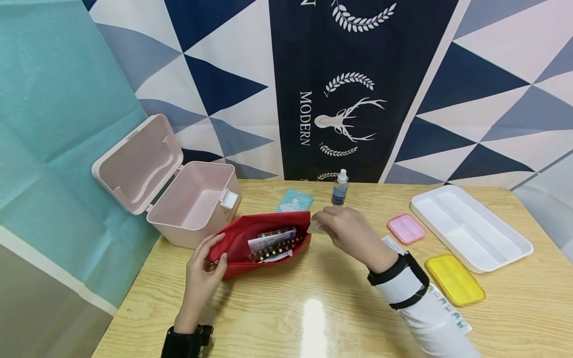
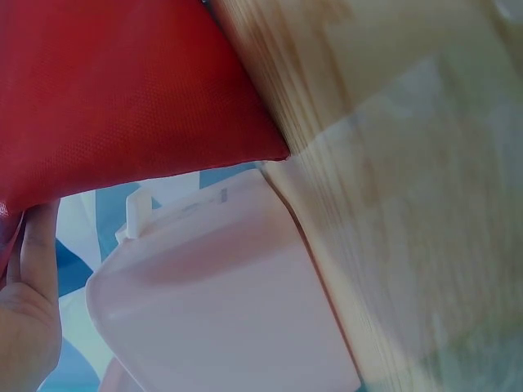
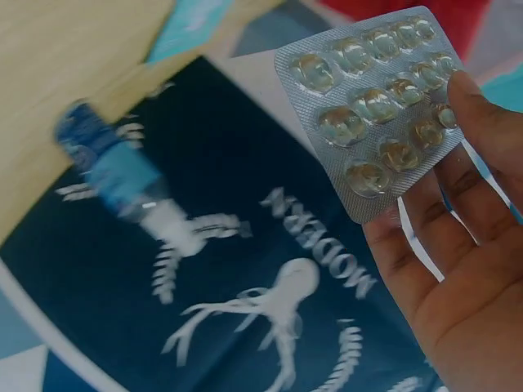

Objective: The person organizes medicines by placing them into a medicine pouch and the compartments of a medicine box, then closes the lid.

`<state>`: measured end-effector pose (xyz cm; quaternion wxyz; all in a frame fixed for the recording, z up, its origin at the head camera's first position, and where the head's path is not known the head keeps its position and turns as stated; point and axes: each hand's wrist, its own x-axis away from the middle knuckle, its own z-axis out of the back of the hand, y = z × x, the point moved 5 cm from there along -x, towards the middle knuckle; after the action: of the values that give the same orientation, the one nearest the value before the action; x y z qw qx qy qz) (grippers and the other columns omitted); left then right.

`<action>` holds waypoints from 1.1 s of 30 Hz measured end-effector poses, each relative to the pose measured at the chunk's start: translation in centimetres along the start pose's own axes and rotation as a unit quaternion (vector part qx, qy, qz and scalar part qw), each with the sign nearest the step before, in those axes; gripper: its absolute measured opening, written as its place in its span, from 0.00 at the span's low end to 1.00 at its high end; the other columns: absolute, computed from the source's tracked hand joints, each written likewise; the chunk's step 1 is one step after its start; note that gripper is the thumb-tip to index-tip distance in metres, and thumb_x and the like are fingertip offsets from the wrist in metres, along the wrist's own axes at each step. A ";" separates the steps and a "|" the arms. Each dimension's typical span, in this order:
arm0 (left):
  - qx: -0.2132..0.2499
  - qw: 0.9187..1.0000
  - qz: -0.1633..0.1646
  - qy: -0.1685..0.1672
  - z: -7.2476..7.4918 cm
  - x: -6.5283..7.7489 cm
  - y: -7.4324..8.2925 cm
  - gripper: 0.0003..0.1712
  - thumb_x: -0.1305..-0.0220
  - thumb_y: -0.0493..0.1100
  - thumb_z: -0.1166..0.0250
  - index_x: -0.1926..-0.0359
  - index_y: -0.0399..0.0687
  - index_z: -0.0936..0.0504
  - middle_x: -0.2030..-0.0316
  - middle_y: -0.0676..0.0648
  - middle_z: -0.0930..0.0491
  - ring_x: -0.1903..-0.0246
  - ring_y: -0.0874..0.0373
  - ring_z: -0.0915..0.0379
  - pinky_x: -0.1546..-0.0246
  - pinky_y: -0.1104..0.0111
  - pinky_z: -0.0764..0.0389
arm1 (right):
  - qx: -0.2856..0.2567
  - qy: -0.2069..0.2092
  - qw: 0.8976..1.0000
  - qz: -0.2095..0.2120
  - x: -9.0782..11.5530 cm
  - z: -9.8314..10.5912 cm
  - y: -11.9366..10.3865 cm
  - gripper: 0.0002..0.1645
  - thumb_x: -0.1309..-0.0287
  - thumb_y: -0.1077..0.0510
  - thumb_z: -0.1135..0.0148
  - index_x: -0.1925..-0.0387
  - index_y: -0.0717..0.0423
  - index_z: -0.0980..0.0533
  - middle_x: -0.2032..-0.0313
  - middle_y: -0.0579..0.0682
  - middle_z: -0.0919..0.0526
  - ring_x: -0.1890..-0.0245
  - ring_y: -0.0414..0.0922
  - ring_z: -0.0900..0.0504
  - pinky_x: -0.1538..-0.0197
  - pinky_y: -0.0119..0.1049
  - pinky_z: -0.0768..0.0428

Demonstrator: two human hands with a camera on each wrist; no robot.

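A red zip pouch (image 1: 268,269) lies open on the table, with several blister packs (image 1: 279,246) and papers inside. My left hand (image 1: 202,271) grips its left end, thumb at the near edge and fingers on the far side; the left wrist view shows part of this hand beside the red fabric. At the pouch's right end, my right hand (image 1: 346,233) pinches a silver blister pack (image 3: 372,106) between thumb and fingers. Clear capsule pockets in rows cover that pack in the right wrist view.
A pink box (image 1: 215,199) with a raised lid stands left. Behind the pouch are a teal packet (image 1: 295,201) and a spray bottle (image 1: 340,189). To the right lie a pink case (image 1: 406,228), a yellow case (image 1: 454,279), a white tray (image 1: 472,226) and a partly hidden blister strip (image 1: 452,308).
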<state>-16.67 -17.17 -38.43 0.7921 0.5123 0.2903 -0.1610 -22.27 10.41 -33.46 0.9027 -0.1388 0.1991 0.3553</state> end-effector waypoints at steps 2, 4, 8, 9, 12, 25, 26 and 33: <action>-0.006 1.000 -0.003 0.000 0.0 -0.1 0.4 0.23 0.55 0.17 0.41 0.53 0.27 0.25 0.55 0.31 0.27 0.67 0.54 0.27 0.75 0.80 0.23 | -0.008 0.008 1.000 0.015 -0.4 0.4 -1.0 0.12 0.53 0.66 0.34 0.65 0.51 0.20 0.70 0.44 0.18 0.68 0.41 0.20 0.64 0.36 0.21; -0.008 1.000 -0.002 0.000 0.1 -0.1 0.5 0.23 0.55 0.17 0.41 0.53 0.26 0.25 0.55 0.31 0.27 0.67 0.54 0.27 0.75 0.80 0.23 | -0.018 0.016 0.999 0.029 -0.8 0.6 -1.9 0.12 0.52 0.65 0.34 0.64 0.51 0.20 0.69 0.43 0.18 0.68 0.40 0.21 0.63 0.35 0.21; -0.002 1.000 0.013 -0.005 0.0 0.0 0.0 0.23 0.53 0.18 0.41 0.52 0.27 0.25 0.54 0.32 0.27 0.67 0.58 0.27 0.77 0.80 0.24 | -0.043 0.023 0.997 0.057 -1.7 0.4 -3.8 0.12 0.53 0.64 0.34 0.64 0.50 0.20 0.67 0.42 0.17 0.65 0.39 0.20 0.59 0.35 0.21; 0.000 1.000 0.018 -0.006 0.0 0.1 -0.4 0.23 0.53 0.19 0.41 0.52 0.28 0.25 0.53 0.33 0.27 0.67 0.60 0.27 0.77 0.80 0.24 | -0.048 0.022 0.997 0.063 -1.9 0.2 -4.2 0.12 0.52 0.64 0.34 0.64 0.49 0.20 0.67 0.42 0.17 0.64 0.38 0.20 0.59 0.34 0.21; 0.005 0.999 0.030 -0.012 -0.1 0.5 -1.8 0.24 0.51 0.20 0.40 0.50 0.30 0.25 0.51 0.36 0.27 0.65 0.63 0.28 0.77 0.81 0.25 | -0.062 0.013 0.995 0.073 -2.5 -0.6 -5.3 0.10 0.51 0.62 0.34 0.64 0.48 0.20 0.68 0.41 0.18 0.64 0.37 0.21 0.57 0.34 0.22; 0.007 0.999 0.041 -0.018 -0.1 1.0 -3.6 0.25 0.48 0.25 0.39 0.47 0.40 0.25 0.50 0.43 0.28 0.64 0.67 0.28 0.77 0.81 0.25 | -0.086 -0.044 0.994 0.057 -3.8 -5.6 -6.4 0.11 0.50 0.59 0.34 0.63 0.46 0.17 0.67 0.41 0.15 0.65 0.36 0.20 0.57 0.31 0.21; 0.007 0.999 0.041 -0.018 -0.1 1.0 -3.6 0.25 0.48 0.25 0.39 0.47 0.40 0.25 0.49 0.43 0.28 0.64 0.67 0.28 0.77 0.81 0.25 | -0.079 -0.042 0.994 0.058 -3.8 -5.8 -6.4 0.11 0.50 0.59 0.34 0.63 0.46 0.17 0.67 0.41 0.15 0.65 0.36 0.20 0.57 0.31 0.21; 0.009 1.000 0.027 -0.013 -0.2 0.9 -3.4 0.25 0.50 0.23 0.39 0.48 0.38 0.25 0.50 0.40 0.27 0.64 0.67 0.28 0.77 0.81 0.24 | -0.036 -0.020 0.996 0.073 -4.0 -6.7 -6.7 0.10 0.51 0.59 0.34 0.64 0.44 0.18 0.69 0.40 0.16 0.65 0.36 0.20 0.61 0.32 0.23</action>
<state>-17.91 -18.35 -41.54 0.7955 0.5246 0.2642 -0.1486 -22.01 0.71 -36.83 0.8726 -0.1489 0.1780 0.4299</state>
